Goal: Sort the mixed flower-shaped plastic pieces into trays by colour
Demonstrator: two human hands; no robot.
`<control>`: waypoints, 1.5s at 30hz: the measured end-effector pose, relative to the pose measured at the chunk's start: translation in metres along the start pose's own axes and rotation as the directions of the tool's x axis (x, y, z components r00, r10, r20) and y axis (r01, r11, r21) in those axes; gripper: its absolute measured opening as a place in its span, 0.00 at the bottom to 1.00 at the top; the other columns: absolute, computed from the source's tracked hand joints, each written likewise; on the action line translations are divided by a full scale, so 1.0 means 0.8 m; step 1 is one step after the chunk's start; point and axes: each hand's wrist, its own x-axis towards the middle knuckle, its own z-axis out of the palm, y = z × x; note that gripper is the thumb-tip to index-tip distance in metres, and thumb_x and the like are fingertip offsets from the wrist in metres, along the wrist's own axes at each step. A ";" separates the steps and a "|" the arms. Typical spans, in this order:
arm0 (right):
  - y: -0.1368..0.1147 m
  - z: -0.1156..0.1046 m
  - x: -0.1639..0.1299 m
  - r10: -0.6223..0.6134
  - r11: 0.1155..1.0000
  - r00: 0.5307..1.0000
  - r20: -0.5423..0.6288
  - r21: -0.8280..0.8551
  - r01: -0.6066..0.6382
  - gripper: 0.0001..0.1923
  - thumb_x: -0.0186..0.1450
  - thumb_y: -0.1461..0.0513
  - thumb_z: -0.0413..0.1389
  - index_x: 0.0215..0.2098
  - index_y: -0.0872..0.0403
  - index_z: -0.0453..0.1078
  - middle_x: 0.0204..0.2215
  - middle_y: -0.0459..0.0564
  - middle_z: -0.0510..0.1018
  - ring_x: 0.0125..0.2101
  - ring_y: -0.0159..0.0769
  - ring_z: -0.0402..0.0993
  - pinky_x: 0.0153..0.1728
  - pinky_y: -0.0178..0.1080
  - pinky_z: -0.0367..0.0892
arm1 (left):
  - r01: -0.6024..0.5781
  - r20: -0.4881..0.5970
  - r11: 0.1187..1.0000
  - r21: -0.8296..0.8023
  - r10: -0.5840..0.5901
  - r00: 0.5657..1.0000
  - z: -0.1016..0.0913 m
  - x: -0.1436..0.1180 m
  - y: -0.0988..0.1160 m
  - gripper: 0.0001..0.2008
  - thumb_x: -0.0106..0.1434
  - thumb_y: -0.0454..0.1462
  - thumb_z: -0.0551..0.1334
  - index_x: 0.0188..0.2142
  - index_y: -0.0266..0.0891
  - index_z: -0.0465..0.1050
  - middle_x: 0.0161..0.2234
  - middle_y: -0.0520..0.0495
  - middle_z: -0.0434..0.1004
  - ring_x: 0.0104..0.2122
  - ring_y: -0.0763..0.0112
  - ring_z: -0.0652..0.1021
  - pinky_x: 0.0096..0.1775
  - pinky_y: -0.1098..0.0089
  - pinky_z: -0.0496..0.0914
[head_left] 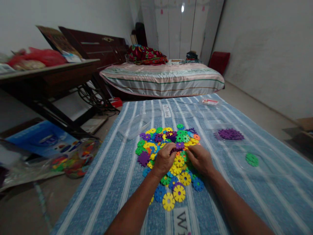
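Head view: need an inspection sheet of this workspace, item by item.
Surface: blue and white striped cloth mat spread on the floor.
Job's things: heap of multicoloured plastic gear-shaped discs in the middle of the mat; sorted purple discs and one green disc lie apart on the right.
Clutter: clear plastic bag of coloured discs on the floor to the left; small clear packet at the far edge.
Hands: left hand and right hand both on the heap, fingers curled over discs; grip unclear.
Cables: nothing seen.
Surroundings: striped mattress behind, dark wooden table on the left, white wardrobe.
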 end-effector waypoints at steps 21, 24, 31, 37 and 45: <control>0.004 0.001 -0.002 -0.057 0.998 0.998 -0.006 -0.013 0.057 0.12 0.68 0.54 0.54 0.41 0.54 0.73 0.33 0.52 0.79 0.34 0.39 0.75 0.35 0.39 0.67 | -0.158 -0.037 0.987 0.034 0.160 0.986 0.004 -0.005 0.002 0.11 0.58 0.24 0.53 0.33 0.39 0.66 0.43 0.42 0.77 0.49 0.66 0.77 0.49 0.64 0.74; 0.004 0.001 -0.002 -0.090 0.996 0.996 -0.015 -0.010 0.090 0.12 0.68 0.55 0.54 0.42 0.55 0.72 0.34 0.53 0.79 0.34 0.40 0.75 0.36 0.39 0.68 | -0.192 -0.055 0.981 0.043 0.194 0.979 0.005 -0.005 0.002 0.11 0.58 0.24 0.54 0.34 0.39 0.67 0.44 0.41 0.77 0.49 0.65 0.77 0.49 0.64 0.74; 0.003 0.001 -0.002 -0.116 0.993 0.993 -0.016 -0.022 0.116 0.13 0.69 0.54 0.54 0.43 0.54 0.72 0.34 0.53 0.79 0.35 0.41 0.75 0.37 0.40 0.68 | -0.216 -0.046 0.976 0.027 0.217 0.975 0.005 -0.004 0.005 0.09 0.59 0.24 0.55 0.34 0.39 0.66 0.43 0.41 0.78 0.48 0.65 0.77 0.48 0.63 0.75; 0.002 0.000 -0.002 -0.127 0.992 0.992 0.023 -0.012 0.128 0.12 0.69 0.56 0.54 0.44 0.55 0.72 0.36 0.53 0.79 0.36 0.41 0.74 0.38 0.40 0.67 | -0.207 -0.031 0.978 -0.031 0.206 0.978 0.005 -0.004 0.007 0.10 0.59 0.23 0.55 0.32 0.39 0.66 0.43 0.41 0.78 0.48 0.66 0.78 0.48 0.64 0.74; 0.001 -0.003 0.001 -0.116 0.993 0.990 0.081 0.007 0.116 0.11 0.70 0.57 0.53 0.38 0.55 0.73 0.32 0.52 0.77 0.34 0.39 0.73 0.36 0.38 0.66 | -0.201 -0.035 0.979 -0.036 0.200 0.979 0.004 -0.002 0.010 0.09 0.61 0.26 0.57 0.39 0.38 0.69 0.41 0.42 0.78 0.45 0.66 0.79 0.46 0.65 0.76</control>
